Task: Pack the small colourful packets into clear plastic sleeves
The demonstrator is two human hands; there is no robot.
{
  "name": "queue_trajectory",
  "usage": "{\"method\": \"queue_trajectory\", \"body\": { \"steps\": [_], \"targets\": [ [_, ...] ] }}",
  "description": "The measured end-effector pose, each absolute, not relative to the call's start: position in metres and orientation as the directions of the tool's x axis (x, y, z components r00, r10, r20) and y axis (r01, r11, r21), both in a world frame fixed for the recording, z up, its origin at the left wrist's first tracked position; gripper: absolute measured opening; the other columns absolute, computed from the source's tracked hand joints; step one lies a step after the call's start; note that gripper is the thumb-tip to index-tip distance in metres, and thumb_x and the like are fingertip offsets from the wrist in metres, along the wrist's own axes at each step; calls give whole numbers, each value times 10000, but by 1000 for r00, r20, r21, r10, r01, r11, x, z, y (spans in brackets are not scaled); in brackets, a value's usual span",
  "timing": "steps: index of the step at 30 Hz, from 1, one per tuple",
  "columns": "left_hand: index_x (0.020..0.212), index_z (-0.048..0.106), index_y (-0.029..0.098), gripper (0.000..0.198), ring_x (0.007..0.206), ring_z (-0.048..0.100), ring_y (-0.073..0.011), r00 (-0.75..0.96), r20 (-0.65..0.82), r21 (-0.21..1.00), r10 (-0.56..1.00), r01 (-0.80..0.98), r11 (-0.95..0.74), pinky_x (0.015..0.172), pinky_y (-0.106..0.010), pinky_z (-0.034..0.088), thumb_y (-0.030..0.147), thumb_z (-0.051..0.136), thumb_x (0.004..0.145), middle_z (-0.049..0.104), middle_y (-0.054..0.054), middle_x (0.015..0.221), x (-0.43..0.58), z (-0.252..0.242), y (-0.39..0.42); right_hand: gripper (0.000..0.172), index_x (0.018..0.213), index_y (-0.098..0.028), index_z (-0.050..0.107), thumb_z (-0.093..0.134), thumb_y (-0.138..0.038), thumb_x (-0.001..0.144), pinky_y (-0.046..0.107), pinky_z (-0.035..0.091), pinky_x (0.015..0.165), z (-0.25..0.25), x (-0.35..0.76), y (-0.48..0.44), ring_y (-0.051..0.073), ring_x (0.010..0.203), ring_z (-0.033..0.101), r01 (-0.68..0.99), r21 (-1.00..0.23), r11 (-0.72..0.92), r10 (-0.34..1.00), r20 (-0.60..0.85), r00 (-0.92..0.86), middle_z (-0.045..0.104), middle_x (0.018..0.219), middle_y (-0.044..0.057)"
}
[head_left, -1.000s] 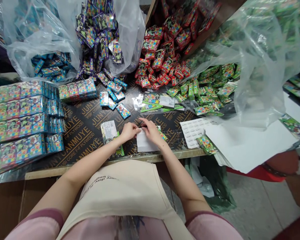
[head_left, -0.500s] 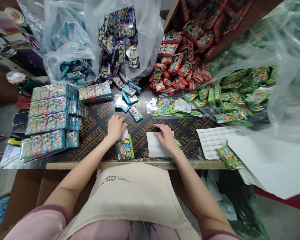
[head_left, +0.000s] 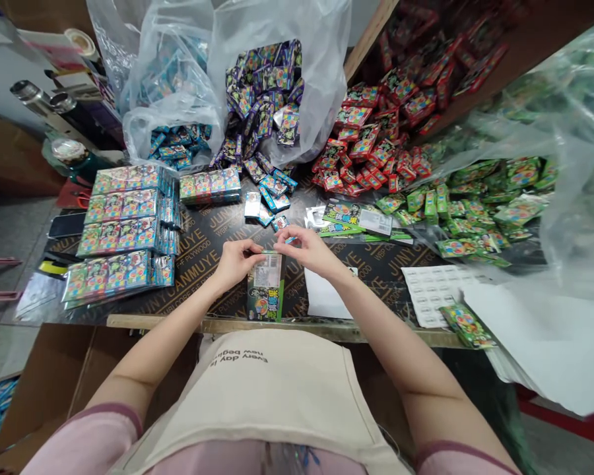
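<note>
A green-and-black printed card (head_left: 266, 302) with a pale barcode panel lies in front of me, close to the table's front edge. My left hand (head_left: 238, 265) pinches its upper left corner between thumb and fingers. At the upper right corner, my right hand (head_left: 313, 254) has its thumb and fingertips closed on the card's top edge. Below my right forearm rests a white paper sheet (head_left: 327, 298), partly covered by the wrist. Small blue boxes (head_left: 275, 186) lie loose just beyond my hands.
Wrapped multipacks (head_left: 119, 210) are stacked at left. Behind are bags of blue (head_left: 178, 146) and purple boxes (head_left: 264, 86), a heap of red boxes (head_left: 366, 142) and green packets (head_left: 468, 204). More printed cards (head_left: 339, 218) lie beyond my right hand; a sticker sheet (head_left: 426, 297) is at right.
My right hand has left the white sheet and moved left to the printed card's top edge. My left hand now pinches the card's corner. The whole view has shifted slightly.
</note>
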State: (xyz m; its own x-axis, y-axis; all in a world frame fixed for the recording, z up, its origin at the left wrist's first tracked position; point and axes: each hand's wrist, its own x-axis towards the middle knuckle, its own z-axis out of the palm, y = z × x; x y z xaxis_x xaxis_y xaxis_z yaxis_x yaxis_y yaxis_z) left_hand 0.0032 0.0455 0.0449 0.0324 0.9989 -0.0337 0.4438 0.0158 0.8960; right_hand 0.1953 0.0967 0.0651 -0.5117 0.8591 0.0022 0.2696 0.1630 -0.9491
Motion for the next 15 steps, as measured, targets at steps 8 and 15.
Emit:
{"method": "queue_trajectory", "body": {
  "steps": [8,15],
  "targets": [
    [743,699,139,101,701,667,-171,47,-2,921,999,390,-17,682,-270,523,129,673,646,734,-44,761,-1,45,41,162,652,-161,593,636,-292,737,250,369,593,67,172,109,120,625,510,417,-899,130,722,-202,-661,592,645,-5],
    [661,674,152,125,645,659,-172,-53,37,891,998,454,-9,627,-272,501,225,762,612,723,-30,694,6,44,40,143,582,-166,565,643,-163,702,261,336,619,75,167,104,108,588,472,539,-795,279,752,-169,-637,551,577,-25]
  ]
}}
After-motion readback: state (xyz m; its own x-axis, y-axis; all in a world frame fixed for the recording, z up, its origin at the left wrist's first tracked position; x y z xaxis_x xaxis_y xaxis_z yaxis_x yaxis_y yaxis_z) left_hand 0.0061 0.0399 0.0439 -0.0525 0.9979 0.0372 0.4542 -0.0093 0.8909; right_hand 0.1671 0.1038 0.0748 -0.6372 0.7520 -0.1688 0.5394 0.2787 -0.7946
